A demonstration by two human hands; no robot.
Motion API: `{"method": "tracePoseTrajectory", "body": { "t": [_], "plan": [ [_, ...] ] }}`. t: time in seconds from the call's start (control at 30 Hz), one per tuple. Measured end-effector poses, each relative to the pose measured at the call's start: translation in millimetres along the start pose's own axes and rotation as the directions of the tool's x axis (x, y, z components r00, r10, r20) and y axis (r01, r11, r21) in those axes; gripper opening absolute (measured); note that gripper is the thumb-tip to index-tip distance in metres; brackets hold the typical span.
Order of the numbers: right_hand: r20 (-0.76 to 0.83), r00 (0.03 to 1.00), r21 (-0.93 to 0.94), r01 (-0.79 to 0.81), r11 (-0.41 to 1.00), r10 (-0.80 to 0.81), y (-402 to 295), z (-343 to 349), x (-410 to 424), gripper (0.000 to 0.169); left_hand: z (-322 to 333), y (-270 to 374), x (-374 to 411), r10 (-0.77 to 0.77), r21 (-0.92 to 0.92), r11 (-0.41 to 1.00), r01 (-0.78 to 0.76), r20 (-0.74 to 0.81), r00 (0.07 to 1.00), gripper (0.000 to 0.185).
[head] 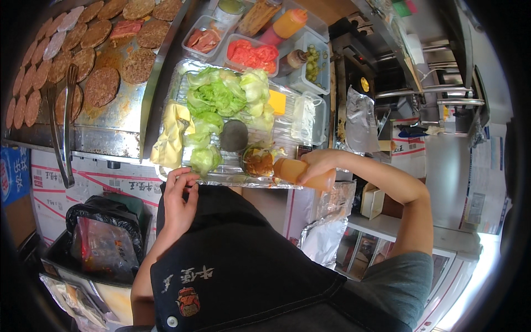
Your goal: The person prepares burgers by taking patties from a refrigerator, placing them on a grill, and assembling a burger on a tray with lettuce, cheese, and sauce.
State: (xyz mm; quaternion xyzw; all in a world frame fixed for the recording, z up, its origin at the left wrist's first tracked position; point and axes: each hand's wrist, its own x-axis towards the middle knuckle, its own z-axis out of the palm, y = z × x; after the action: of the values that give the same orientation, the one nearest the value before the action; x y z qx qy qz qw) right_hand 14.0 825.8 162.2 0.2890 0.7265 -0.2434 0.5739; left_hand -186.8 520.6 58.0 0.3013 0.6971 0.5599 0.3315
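Observation:
My right hand (316,165) grips an orange squeeze bottle (290,171) tipped on its side, its nozzle end at a sauce-covered burger stack (257,161). That stack sits on a wire rack over a foil-lined tray (265,181). My left hand (179,199) hovers by the tray's front edge with fingers loosely apart, holding nothing. Just beyond it lie a small lettuce pile (205,159) and a crumpled yellow wrapper (169,135). A dark round bun (234,135) rests between the lettuce and the stack. Farther back are a large lettuce heap (218,93) and orange cheese slices (276,102).
At left, a griddle (112,128) carries rows of patties (101,87), with metal tongs (68,133) over its edge. Behind the tray stand tubs of sliced tomatoes (253,56), pickles (314,66) and sliced meat (204,40). A lined bin (103,211) is below left.

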Motion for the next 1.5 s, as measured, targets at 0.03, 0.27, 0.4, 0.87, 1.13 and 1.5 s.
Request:
{"method": "tracePoseTrajectory", "body": {
  "t": [0.03,0.27,0.4,0.87,1.13,1.5],
  "plan": [
    [0.009,1.000,0.034,-0.002,0.999,0.001,0.5,0.2,-0.2,0.072,0.1,-0.3,-0.1,-0.004,0.001,1.000,0.004,0.008,1.000,0.020],
    [-0.126,0.992,-0.027,-0.022,0.999,0.019,-0.1,2.2,3.9,0.064,1.9,0.3,0.3,0.006,0.003,1.000,-0.006,0.029,1.000,0.020],
    [-0.158,0.986,-0.045,-0.064,0.997,0.056,-3.6,3.2,-0.1,0.058,3.2,-1.0,-1.8,0.002,-0.002,1.000,-0.002,0.028,1.000,0.022],
    [-0.114,0.992,0.012,-0.053,0.999,0.054,2.5,22.8,-14.9,0.070,8.2,1.7,1.3,0.001,0.042,0.999,-0.005,0.085,0.996,0.019],
    [0.016,1.000,0.382,0.015,0.924,-0.023,44.7,17.3,-15.8,0.076,16.0,6.2,6.9,0.031,0.099,0.994,-0.042,0.111,0.993,0.015],
    [-0.958,0.229,0.245,0.967,0.076,0.172,98.6,-134.6,22.6,0.061,27.6,10.5,11.3,0.000,0.156,0.988,-0.009,0.060,0.998,0.021]
  ]
}}
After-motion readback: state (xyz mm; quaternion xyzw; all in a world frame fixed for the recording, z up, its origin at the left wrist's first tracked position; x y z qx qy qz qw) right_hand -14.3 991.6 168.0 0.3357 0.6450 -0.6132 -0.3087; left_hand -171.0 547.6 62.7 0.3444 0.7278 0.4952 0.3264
